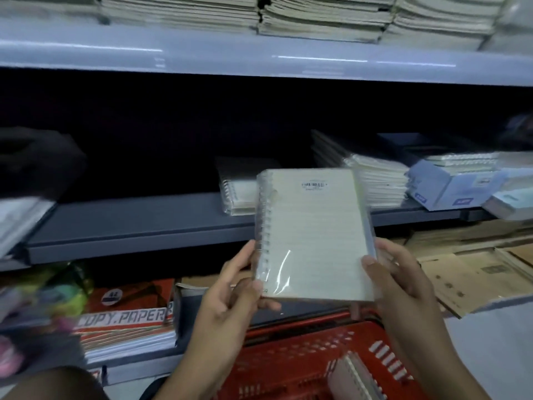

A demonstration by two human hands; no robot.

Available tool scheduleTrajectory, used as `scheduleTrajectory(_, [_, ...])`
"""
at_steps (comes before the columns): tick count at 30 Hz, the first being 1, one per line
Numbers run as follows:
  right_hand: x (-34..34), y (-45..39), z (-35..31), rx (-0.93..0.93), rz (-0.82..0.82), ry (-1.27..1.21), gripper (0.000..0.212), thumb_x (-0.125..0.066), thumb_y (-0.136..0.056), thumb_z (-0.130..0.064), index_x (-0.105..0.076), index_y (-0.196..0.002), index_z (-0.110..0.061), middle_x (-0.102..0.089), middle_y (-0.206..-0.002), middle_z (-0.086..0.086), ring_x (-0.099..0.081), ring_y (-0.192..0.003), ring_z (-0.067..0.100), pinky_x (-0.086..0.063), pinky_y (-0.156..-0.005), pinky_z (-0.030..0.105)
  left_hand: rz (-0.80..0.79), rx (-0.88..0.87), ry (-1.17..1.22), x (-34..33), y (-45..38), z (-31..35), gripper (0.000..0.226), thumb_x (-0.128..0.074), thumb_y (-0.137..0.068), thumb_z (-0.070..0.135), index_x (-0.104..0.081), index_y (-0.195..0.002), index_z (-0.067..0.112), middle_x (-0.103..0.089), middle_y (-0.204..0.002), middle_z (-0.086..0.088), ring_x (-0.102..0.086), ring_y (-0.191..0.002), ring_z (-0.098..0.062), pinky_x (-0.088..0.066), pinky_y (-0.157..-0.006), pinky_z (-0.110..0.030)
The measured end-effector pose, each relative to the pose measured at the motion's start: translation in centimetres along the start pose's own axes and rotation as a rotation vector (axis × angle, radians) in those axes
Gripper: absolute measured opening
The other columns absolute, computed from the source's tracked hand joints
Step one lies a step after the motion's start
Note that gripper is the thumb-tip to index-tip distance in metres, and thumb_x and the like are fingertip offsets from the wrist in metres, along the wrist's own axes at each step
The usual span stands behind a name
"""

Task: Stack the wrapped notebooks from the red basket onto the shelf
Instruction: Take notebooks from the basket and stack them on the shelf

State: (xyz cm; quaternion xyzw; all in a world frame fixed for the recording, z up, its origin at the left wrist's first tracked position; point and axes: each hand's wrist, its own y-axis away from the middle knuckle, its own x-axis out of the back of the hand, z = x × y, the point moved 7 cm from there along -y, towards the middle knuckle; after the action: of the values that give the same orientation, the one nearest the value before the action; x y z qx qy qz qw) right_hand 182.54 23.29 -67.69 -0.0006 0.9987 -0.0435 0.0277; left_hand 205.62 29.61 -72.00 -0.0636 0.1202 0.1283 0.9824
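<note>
Grey metal shelves (138,226) fill the view, the upper one loaded with stacks of pale paper pads (317,18) and the middle one dark at the back. On that middle shelf a small pile of wrapped notebooks (236,194) lies just behind the one being held, with a taller pile (377,180) to its right and a light blue box (450,183) beyond that. Both hands hold one wrapped spiral notebook (311,238) up in front of the shelf edge, its lined page facing the camera and a barcode sticker near the top. The left hand (230,295) grips the spiral side, fingers curled round the lower corner; the right hand (403,281) grips the opposite edge, thumb on the front. Below them sits the red basket (288,359) with another notebook (354,379) inside. Packs of copy paper (129,316) lie on the bottom shelf at left, flattened cardboard (476,269) at right
</note>
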Motion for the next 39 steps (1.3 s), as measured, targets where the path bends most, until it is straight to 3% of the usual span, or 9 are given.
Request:
scheduleTrajectory(6, [-2.8,-2.3,1.5,-0.008,-0.095,0.002,0.034,-0.056,-0.099,-0.016,-0.066,-0.124,-0.037,-0.077,-0.103,0.004,-0.071,-0.089,0.030,-0.059,-0.067,0.047,0.060,-0.066,-0.094,2.1,-1.6,1.8,0.052,-0.057,-0.096,0.012,-0.054,-0.135,0.046,-0.064,-0.132,-0.006,-0.070,-0.079,-0.030,-0.054,-0.085,-0.032])
scheduleTrajectory(10, [-4.8,-5.9,0.6,0.024,-0.120,0.058,0.029,-0.056,-0.100,-0.021,-0.063,-0.120,-0.040,-0.070,-0.078,-0.009,-0.058,-0.066,0.010,-0.046,-0.060,0.030,0.110,-0.159,-0.171,2.4,-4.6,4.1,0.051,-0.056,-0.097,0.008,-0.053,-0.134,0.043,-0.064,-0.127,-0.004,-0.066,-0.068,-0.020,-0.055,-0.075,-0.020])
scheduleTrajectory(14, [-7.7,-11.2,-0.5,-0.022,-0.136,0.059,0.025,-0.058,-0.099,-0.023,-0.066,-0.122,-0.030,-0.073,-0.104,0.000,-0.063,-0.083,0.022,-0.048,-0.065,0.034,0.195,-0.189,-0.280,3.4,-9.0,6.1,0.049,-0.057,-0.098,0.014,-0.050,-0.142,0.033,-0.062,-0.110,-0.015,-0.060,-0.078,-0.006,-0.047,-0.072,-0.005])
scheduleTrajectory(17, [-9.9,-15.3,-0.5,-0.059,-0.150,0.114,0.022,-0.061,-0.095,-0.026,-0.070,-0.114,-0.029,-0.074,-0.110,-0.002,-0.067,-0.104,0.027,-0.052,-0.092,0.042,0.227,-0.165,-0.336,4.4,-12.0,6.6,0.048,-0.058,-0.098,0.024,-0.048,-0.145,0.030,-0.064,-0.119,0.001,-0.059,-0.084,0.003,-0.046,-0.086,-0.010])
scheduleTrajectory(21, [-12.0,-18.8,0.9,-0.084,-0.167,0.253,0.011,-0.063,-0.092,-0.024,-0.073,-0.095,-0.025,-0.072,-0.097,-0.005,-0.065,-0.099,0.018,-0.048,-0.080,0.028,0.282,-0.128,-0.432,5.7,-15.1,6.1,0.046,-0.055,-0.100,0.030,-0.049,-0.144,0.025,-0.057,-0.131,0.005,-0.058,-0.107,-0.001,-0.044,-0.087,-0.010])
scheduleTrajectory(24, [-12.8,-19.0,2.1,-0.093,-0.224,0.328,0.023,-0.062,-0.095,-0.033,-0.068,-0.115,-0.024,-0.069,-0.114,-0.003,-0.062,-0.103,0.014,-0.044,-0.083,0.026,0.280,-0.114,-0.501,6.1,-15.8,5.7,0.039,-0.058,-0.098,0.033,-0.056,-0.136,0.026,-0.061,-0.126,0.001,-0.061,-0.098,0.004,-0.042,-0.069,0.002])
scheduleTrajectory(27, [-11.8,-17.7,2.2,-0.068,-0.284,0.306,0.055,-0.066,-0.092,-0.043,-0.049,-0.142,-0.028,-0.061,-0.127,-0.010,-0.058,-0.107,0.000,-0.041,-0.081,0.016,0.284,-0.152,-0.499,6.7,-15.1,5.6,0.036,-0.065,-0.093,0.033,-0.062,-0.129,0.030,-0.065,-0.124,0.004,-0.064,-0.101,0.006,-0.044,-0.072,0.001])
scheduleTrajectory(32, [-10.7,-16.3,2.9,0.010,-0.376,0.318,0.062,-0.076,-0.086,-0.018,-0.051,-0.143,-0.015,-0.066,-0.105,-0.024,-0.064,-0.093,-0.019,-0.046,-0.075,-0.001,0.230,-0.156,-0.349,5.4,-14.1,4.4,0.058,-0.070,-0.089,0.019,-0.051,-0.143,0.025,-0.064,-0.114,0.028,-0.060,-0.109,0.017,-0.048,-0.095,-0.009])
scheduleTrajectory(39, [-11.3,-17.2,2.6,0.011,-0.402,0.361,0.066,-0.075,-0.087,-0.028,-0.048,-0.146,-0.023,-0.065,-0.117,-0.017,-0.059,-0.111,-0.005,-0.040,-0.086,0.003,0.281,-0.203,-0.361,4.8,-14.1,4.2,0.058,-0.072,-0.088,0.018,-0.051,-0.142,0.020,-0.063,-0.119,0.020,-0.059,-0.104,0.019,-0.046,-0.088,-0.003])
